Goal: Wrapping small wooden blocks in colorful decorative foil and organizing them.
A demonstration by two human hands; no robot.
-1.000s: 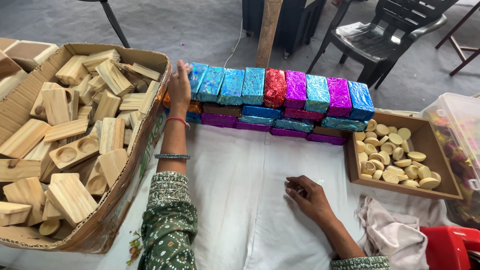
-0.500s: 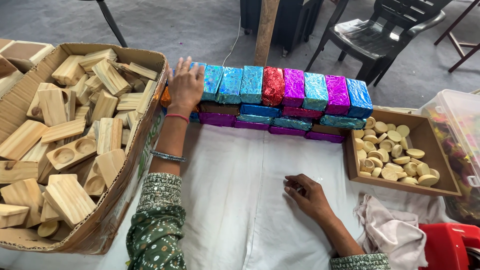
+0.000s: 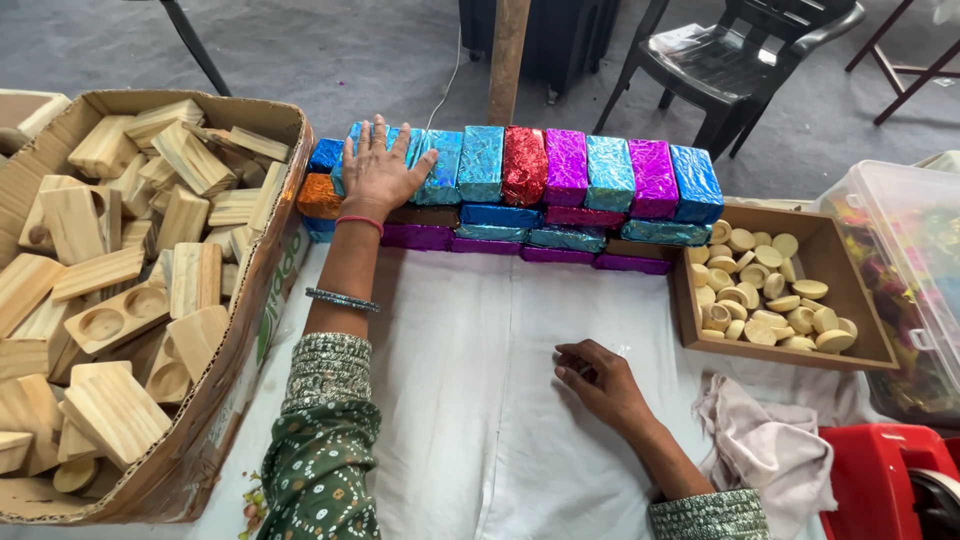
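Left hand (image 3: 378,172), fingers spread flat, presses foil-wrapped blocks (image 3: 520,185) at 12 o'clock; right hand (image 3: 600,382), fingers loosely curled and empty, rests on white cloth (image 3: 470,400).

A table is covered by a white cloth (image 3: 470,400). On it are set a large cardboard box (image 3: 240,330) of wooden blocks at the left, a stacked row of foil-wrapped blocks (image 3: 560,190) along the far edge, and a shallow wooden tray (image 3: 850,300) of pale round discs at the right. A crumpled pale rag (image 3: 770,450) is laid near the tray, just beside a red container (image 3: 880,480).

Soft even daylight, faint shadows — sharp focus (slight wide-angle bowing at edges)
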